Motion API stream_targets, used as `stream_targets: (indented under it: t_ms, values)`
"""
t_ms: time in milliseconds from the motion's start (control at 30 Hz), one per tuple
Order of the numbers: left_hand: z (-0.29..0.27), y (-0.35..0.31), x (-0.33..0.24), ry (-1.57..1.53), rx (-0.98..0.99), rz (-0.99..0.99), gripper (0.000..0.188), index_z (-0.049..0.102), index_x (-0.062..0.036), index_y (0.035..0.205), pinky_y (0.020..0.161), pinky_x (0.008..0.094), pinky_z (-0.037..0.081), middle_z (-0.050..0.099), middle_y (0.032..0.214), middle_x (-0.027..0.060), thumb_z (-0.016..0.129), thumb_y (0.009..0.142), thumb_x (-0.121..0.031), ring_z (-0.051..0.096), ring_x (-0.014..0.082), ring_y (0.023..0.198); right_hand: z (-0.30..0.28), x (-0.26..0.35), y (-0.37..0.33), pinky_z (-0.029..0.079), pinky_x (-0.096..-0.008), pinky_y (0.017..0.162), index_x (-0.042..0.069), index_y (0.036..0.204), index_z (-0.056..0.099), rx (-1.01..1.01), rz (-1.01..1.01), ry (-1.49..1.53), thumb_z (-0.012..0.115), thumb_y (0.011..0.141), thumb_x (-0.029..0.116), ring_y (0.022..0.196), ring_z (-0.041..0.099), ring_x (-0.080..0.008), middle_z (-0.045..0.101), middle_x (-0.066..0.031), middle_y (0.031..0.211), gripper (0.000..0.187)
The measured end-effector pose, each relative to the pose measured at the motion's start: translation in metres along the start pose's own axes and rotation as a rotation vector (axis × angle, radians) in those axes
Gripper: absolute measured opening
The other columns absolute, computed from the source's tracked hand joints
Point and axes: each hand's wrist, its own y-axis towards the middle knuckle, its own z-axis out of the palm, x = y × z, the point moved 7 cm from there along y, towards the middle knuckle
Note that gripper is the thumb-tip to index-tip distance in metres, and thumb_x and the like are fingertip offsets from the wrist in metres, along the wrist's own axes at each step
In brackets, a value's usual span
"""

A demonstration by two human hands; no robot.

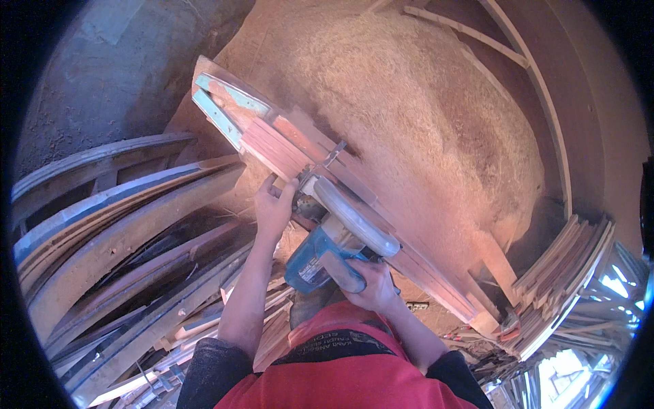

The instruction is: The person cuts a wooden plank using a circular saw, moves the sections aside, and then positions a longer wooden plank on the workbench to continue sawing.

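Note:
A teal circular saw (315,255) with a long silver-grey blade guard (354,218) sits across a narrow wooden bench. My right hand (375,283) is wrapped round its rear handle. Under the front of the saw lies a stack of reddish wooden boards (276,146). My left hand (272,208) is at the boards' near edge, thumb and fingers on the wood close beside the saw's front. The blade is hidden, and so are some of the left fingertips. Pale green strips (221,116) form a narrow V at the bench's far end.
A large sawdust heap (409,102) rises beyond the bench. Long planks (129,232) lie stacked at the left, close to my left arm. More wooden strips (565,262) are piled at the right. A wooden frame (545,102) leans by the far right wall.

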Motion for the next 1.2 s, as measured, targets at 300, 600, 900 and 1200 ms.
stream_targets:
  t_ms: [300, 600, 900, 1200]
  values:
    - [-0.006, 0.009, 0.001, 0.007, -0.012, -0.004, 0.070, 0.053, 0.0167, 0.132, 0.054, 0.0298, 0.046, 0.061, 0.063, 0.0059, 0.075, 0.086, -0.031, 0.058, 0.0117, 0.057, 0.004, 0.004, 0.010, 0.058, -0.0402, 0.071, 0.000, 0.107, 0.069, -0.009, -0.019, 0.007, 0.079, 0.069, 0.012, 0.079, 0.072, -0.0362, 0.072, -0.0195, 0.092, 0.041]
    - [-0.013, 0.013, -0.013, 0.034, -0.019, -0.008, 0.071, 0.054, 0.0168, 0.132, 0.056, 0.0292, 0.046, 0.061, 0.066, 0.0060, 0.076, 0.085, -0.032, 0.058, 0.0117, 0.059, 0.007, 0.008, 0.019, 0.058, -0.0408, 0.070, 0.000, 0.108, 0.067, 0.006, -0.019, 0.013, 0.078, 0.070, 0.011, 0.079, 0.072, -0.0371, 0.071, -0.0199, 0.092, 0.041]
    - [-0.020, 0.023, -0.010, 0.088, -0.034, -0.008, 0.072, 0.054, 0.0173, 0.131, 0.057, 0.0296, 0.045, 0.060, 0.066, 0.0057, 0.076, 0.085, -0.033, 0.058, 0.0121, 0.060, 0.012, 0.010, 0.026, 0.057, -0.0410, 0.069, -0.001, 0.107, 0.068, 0.010, -0.015, 0.027, 0.078, 0.071, 0.012, 0.078, 0.071, -0.0376, 0.071, -0.0205, 0.089, 0.040]
    - [-0.023, 0.032, -0.006, 0.048, -0.025, -0.006, 0.070, 0.055, 0.0164, 0.130, 0.057, 0.0292, 0.045, 0.061, 0.067, 0.0052, 0.076, 0.085, -0.032, 0.058, 0.0113, 0.060, 0.013, 0.017, 0.035, 0.057, -0.0400, 0.068, -0.001, 0.107, 0.068, -0.005, -0.035, 0.011, 0.080, 0.070, 0.012, 0.075, 0.072, -0.0357, 0.072, -0.0194, 0.088, 0.041]
